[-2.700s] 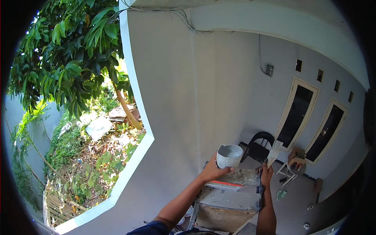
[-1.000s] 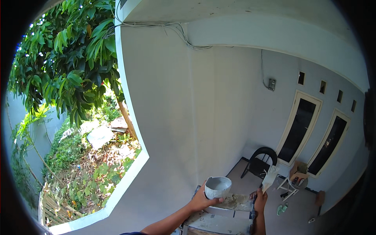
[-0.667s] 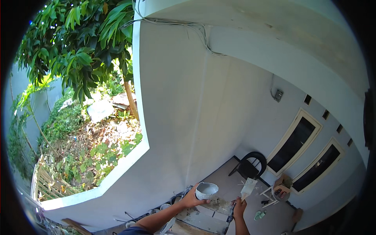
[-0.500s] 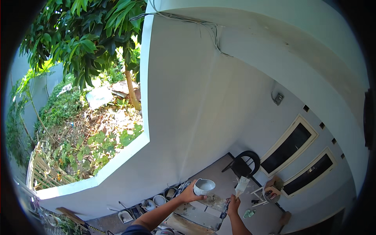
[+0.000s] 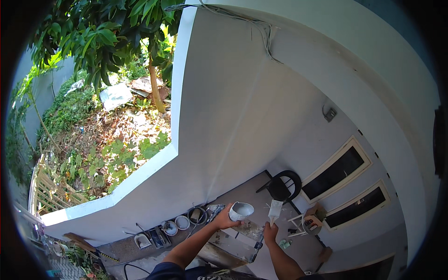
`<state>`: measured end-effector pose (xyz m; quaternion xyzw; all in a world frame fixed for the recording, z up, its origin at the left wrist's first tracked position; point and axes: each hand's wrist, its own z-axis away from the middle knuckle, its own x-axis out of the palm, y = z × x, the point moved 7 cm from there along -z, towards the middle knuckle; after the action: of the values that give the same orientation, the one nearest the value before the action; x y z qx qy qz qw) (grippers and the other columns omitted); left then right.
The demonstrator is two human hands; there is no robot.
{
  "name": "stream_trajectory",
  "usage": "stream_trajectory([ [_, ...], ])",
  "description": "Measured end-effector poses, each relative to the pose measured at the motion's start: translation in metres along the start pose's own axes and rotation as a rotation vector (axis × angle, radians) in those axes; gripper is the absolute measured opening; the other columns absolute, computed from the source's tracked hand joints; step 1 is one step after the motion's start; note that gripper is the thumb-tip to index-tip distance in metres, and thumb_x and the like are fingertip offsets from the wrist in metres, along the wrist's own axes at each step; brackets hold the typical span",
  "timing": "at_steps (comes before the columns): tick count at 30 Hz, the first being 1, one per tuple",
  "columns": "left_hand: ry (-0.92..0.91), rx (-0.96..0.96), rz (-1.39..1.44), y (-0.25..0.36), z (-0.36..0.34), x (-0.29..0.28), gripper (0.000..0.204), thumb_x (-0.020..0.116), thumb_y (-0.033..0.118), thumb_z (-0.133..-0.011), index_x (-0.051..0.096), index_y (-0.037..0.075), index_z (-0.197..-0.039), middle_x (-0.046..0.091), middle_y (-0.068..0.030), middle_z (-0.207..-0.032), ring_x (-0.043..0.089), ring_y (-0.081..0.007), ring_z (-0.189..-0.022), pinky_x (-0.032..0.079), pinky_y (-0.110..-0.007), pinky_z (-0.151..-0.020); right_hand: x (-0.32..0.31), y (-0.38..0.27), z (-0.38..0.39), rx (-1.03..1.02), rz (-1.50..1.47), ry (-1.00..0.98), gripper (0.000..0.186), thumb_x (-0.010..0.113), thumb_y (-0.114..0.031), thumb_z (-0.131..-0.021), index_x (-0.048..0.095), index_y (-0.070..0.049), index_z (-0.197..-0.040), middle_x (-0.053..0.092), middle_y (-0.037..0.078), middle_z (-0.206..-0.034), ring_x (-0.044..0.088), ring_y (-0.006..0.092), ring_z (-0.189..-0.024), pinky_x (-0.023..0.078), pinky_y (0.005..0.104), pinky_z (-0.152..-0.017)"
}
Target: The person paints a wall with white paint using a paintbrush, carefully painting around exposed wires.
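Pale wall (image 5: 224, 98) | left hand (image 5: 224, 218) curls round a white cup (image 5: 239, 213) | right hand (image 5: 270, 233) closes round a brush (image 5: 275, 210) | brush is off the wall; how much is done, cannot tell

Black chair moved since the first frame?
No, neither way: the chair sits by the lower end of the same dark pane; the camera's view shifted instead.

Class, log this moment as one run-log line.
left hand: holding white cup | right hand: holding paintbrush, outside cup | below: stepladder | floor: black chair
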<state>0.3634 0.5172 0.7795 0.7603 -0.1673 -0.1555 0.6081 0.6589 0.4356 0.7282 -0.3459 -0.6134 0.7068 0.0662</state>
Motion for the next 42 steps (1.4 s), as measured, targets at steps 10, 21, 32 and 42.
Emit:
stream_trajectory([
  [10,-0.043,-0.018,0.045,0.005,0.001,-0.001,0.094,0.094,0.037,-0.072,0.047,-0.001,-0.144,0.059,-0.0189,-0.133,0.058,-0.0295,-0.128,0.043,-0.040,-0.110,0.006,0.007,-0.003,0.124,0.018,-0.121,0.034,0.065,-0.028,-0.100,0.066,0.001,-0.082,0.063,0.009,-0.067,0.063,0.0216,-0.060,0.049,0.0399,-0.062],
  [21,-0.003,0.025,0.001,0.094,0.005,-0.038,0.085,0.093,0.034,-0.072,0.050,0.001,-0.137,0.055,-0.0139,-0.126,0.055,-0.0282,-0.123,0.041,-0.040,-0.108,0.007,-0.029,-0.008,0.096,0.097,-0.226,0.043,0.061,-0.040,-0.106,0.065,-0.002,-0.085,0.060,0.004,-0.064,0.060,0.0150,-0.059,0.048,0.0338,-0.060],
  [32,0.063,-0.006,0.118,0.156,0.011,-0.051,0.085,0.093,0.031,-0.073,0.048,0.002,-0.138,0.054,-0.0116,-0.128,0.054,-0.0257,-0.125,0.040,-0.038,-0.109,0.020,-0.050,0.005,-0.001,0.243,-0.329,0.040,0.059,-0.035,-0.106,0.064,-0.003,-0.084,0.066,0.008,-0.066,0.069,0.0199,-0.063,0.053,0.0362,-0.063],
  [42,0.185,0.059,0.026,0.178,0.012,-0.068,0.091,0.095,0.027,-0.068,0.044,0.004,-0.140,0.052,-0.0107,-0.130,0.053,-0.0243,-0.126,0.041,-0.038,-0.109,0.002,-0.100,-0.004,0.007,0.008,-0.287,0.018,0.053,-0.018,-0.102,0.057,-0.003,-0.110,0.061,0.008,-0.075,0.058,0.0164,-0.060,0.048,0.0349,-0.056],
])
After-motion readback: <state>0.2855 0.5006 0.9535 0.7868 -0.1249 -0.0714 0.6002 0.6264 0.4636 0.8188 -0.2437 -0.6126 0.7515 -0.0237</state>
